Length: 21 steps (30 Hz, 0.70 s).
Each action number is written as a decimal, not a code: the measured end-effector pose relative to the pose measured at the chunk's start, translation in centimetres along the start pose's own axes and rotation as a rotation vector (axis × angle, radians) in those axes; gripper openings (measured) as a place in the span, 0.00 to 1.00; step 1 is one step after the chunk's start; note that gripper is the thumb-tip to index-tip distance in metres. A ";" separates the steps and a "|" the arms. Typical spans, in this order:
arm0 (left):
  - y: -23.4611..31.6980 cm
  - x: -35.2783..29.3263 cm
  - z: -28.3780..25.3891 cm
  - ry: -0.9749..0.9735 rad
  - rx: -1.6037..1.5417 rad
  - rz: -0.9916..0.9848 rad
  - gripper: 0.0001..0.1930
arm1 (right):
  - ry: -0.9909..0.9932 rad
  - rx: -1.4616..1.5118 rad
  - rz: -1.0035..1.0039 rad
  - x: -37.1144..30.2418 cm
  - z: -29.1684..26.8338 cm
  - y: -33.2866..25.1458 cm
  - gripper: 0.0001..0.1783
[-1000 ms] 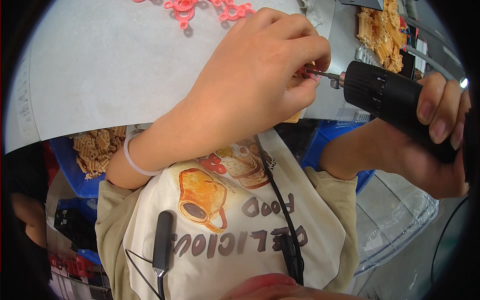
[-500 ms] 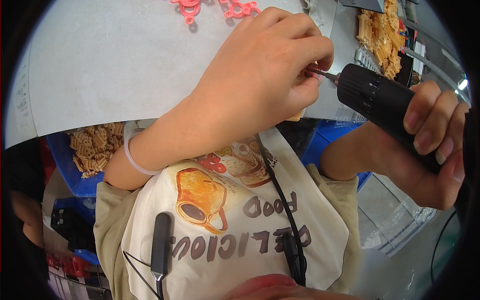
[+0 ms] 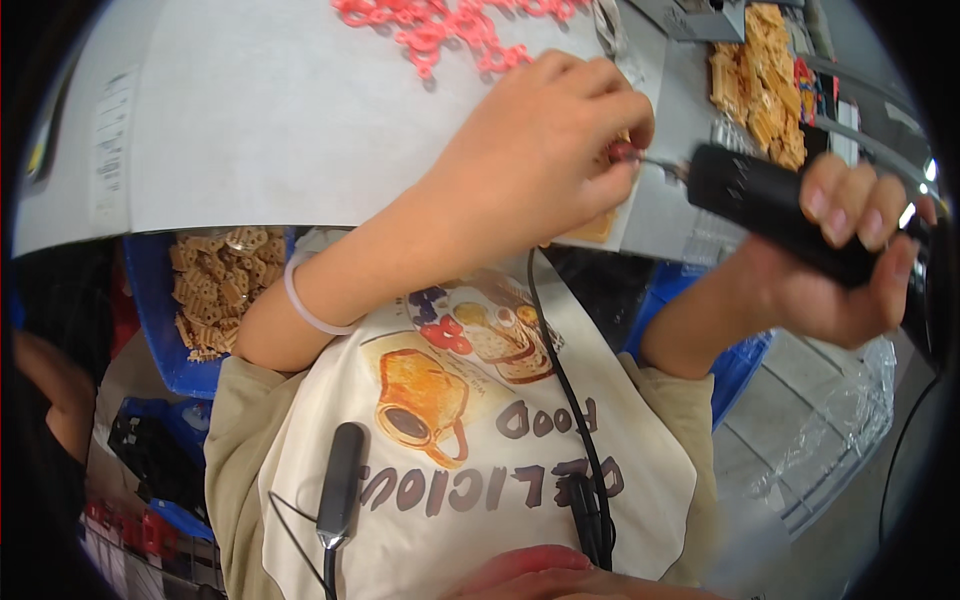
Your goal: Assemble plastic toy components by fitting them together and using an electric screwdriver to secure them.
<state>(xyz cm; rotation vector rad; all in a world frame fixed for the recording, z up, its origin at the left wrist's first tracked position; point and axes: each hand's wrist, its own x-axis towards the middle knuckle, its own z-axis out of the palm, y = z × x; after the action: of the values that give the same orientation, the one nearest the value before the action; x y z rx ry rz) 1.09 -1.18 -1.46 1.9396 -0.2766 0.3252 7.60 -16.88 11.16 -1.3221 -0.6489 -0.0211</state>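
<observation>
My left hand [image 3: 548,150] reaches across the table with its fingers curled down in a pinch. A small reddish-pink plastic part [image 3: 622,152] shows between its thumb and fingers; most of it is hidden. My right hand [image 3: 850,245] grips a black electric screwdriver [image 3: 745,190], held nearly level and slightly blurred. Its thin metal bit points left to the pinched part; whether the tip touches cannot be made out. Below my left hand lies a flat tan piece [image 3: 597,229] by the table edge.
Loose pink plastic parts [image 3: 450,30] lie at the far side of the grey table [image 3: 250,130]. Tan parts [image 3: 760,90] are heaped at the far right. A blue bin [image 3: 180,375] of tan pieces [image 3: 215,290] stands below the table at left. A black cable [image 3: 548,345] hangs over my apron.
The view has shifted, showing more pink parts at the far side. My right hand and the screwdriver have tilted nearer level, and the screwdriver body sits slightly farther from my left fingers.
</observation>
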 end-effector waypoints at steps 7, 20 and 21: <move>2.6 -1.6 -1.0 -0.278 0.510 0.294 0.31 | 0.087 0.154 -0.194 -1.9 -4.7 -2.8 0.22; -5.0 -1.4 -30.7 0.727 1.545 -0.240 0.35 | 0.169 0.024 -0.149 -3.4 -6.1 -2.2 0.26; -6.7 -2.8 -31.9 0.800 1.744 -0.167 0.29 | 0.171 0.029 -0.152 -3.2 -6.1 -1.9 0.26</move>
<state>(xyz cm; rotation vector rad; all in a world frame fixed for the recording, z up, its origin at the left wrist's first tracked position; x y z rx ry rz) -2.33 30.96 3.49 3.1352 1.0509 1.5225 6.86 -23.98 10.82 -1.2253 -0.6000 -0.2450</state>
